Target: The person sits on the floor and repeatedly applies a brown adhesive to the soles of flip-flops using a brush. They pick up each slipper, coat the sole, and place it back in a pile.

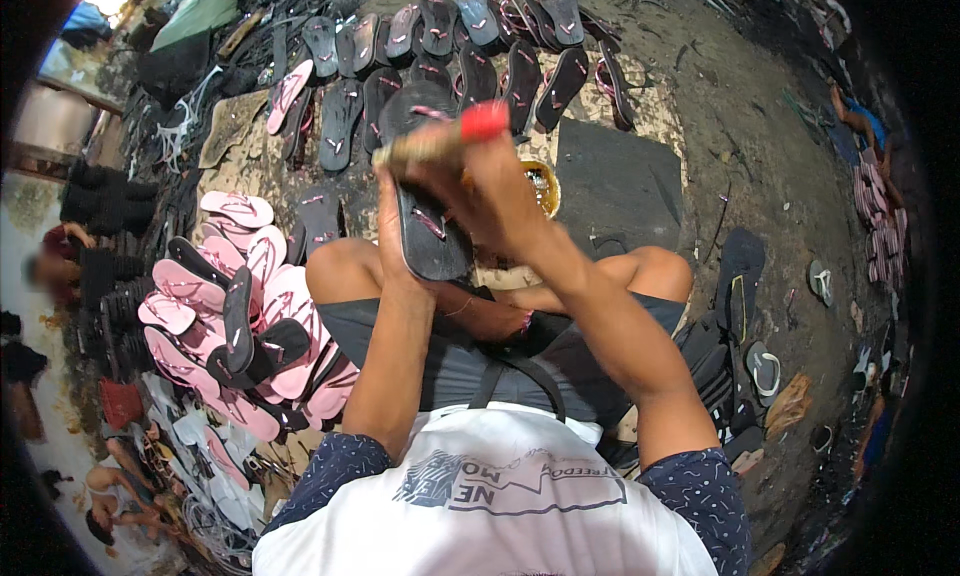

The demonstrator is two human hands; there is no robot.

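My left hand [393,221] is closed around the side of a black flip-flop [432,248] with a pink strap, holding it up in front of my crossed legs. Above its far end, my right hand [497,191] grips a brush [432,144] with a red end, smeared by motion. The brush's pale end reaches over the flip-flop; whether it touches the surface I cannot tell. Partly hidden behind my right hand is a bowl [543,188] of amber-brown liquid. Another dark sole lies just beyond the held flip-flop.
Rows of dark flip-flops [478,76] lie on worn boards ahead. Left of my knee is a heap of pink and black flip-flops [230,316]. A dark flat mat [620,186] lies right of the bowl. Loose sandals [764,371] are scattered at right. Other people sit near both edges.
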